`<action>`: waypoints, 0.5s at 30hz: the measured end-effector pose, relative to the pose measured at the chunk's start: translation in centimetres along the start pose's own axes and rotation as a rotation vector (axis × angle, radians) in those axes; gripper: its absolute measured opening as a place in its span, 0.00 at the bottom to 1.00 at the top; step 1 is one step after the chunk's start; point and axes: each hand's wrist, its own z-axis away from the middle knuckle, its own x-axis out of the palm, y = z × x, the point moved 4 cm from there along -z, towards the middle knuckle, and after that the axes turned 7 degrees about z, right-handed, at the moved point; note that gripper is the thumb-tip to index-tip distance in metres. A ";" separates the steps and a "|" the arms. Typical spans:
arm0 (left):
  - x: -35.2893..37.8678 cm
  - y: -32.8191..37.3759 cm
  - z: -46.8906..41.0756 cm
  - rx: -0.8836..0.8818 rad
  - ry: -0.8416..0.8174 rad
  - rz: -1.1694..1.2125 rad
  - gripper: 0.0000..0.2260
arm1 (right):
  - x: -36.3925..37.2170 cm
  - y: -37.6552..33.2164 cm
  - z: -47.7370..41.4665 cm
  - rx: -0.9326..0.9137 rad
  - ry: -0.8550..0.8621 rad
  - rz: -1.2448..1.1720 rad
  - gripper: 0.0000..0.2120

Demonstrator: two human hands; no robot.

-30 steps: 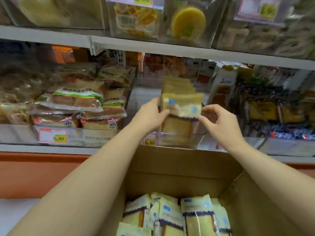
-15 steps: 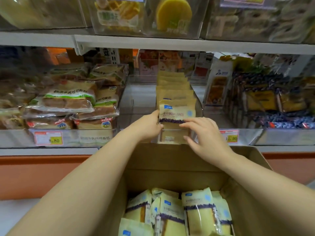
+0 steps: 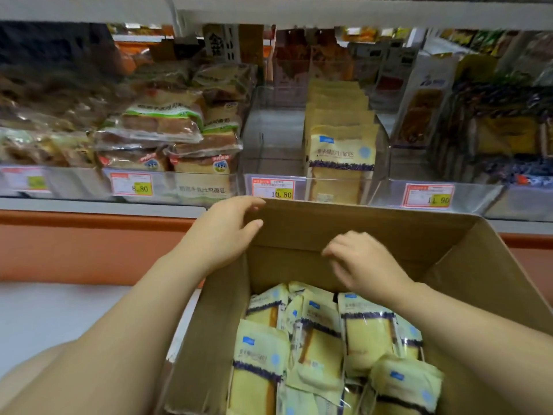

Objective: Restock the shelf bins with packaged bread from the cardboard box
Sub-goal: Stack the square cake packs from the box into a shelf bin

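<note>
Shelf: in the clear plastic shelf bin point(image 3: 269, 151) we see a row of pale-yellow packaged bread point(image 3: 341, 151) filed upright, front to back, labels facing the aisle, with room to its left.
Box: the open brown cardboard box point(image 3: 374, 218) sits just below the shelf edge, so the lift is short. Loose yellow bread packs point(image 3: 260, 369) lie jumbled inside.
Far-left corner: the left hand point(image 3: 221, 235) is at the box rim, fingers slack, gripping nothing; we judge it is steadying the box.
Over the packs: the right hand point(image 3: 362, 262) hovers empty, fingers drooping, likely poised to pick.
</note>
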 end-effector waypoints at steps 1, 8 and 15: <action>0.4 -0.1 -0.2 0.010 -0.020 -0.039 0.19 | 1.4 -0.2 0.2 0.008 -0.143 -0.001 0.10; 1.8 0.2 -2.4 0.081 -0.071 -0.137 0.20 | 11.1 0.5 0.9 0.161 -0.730 -0.140 0.20; 2.5 -0.5 -3.3 0.057 -0.107 -0.141 0.19 | 17.0 -0.2 0.1 0.272 -0.897 -0.293 0.32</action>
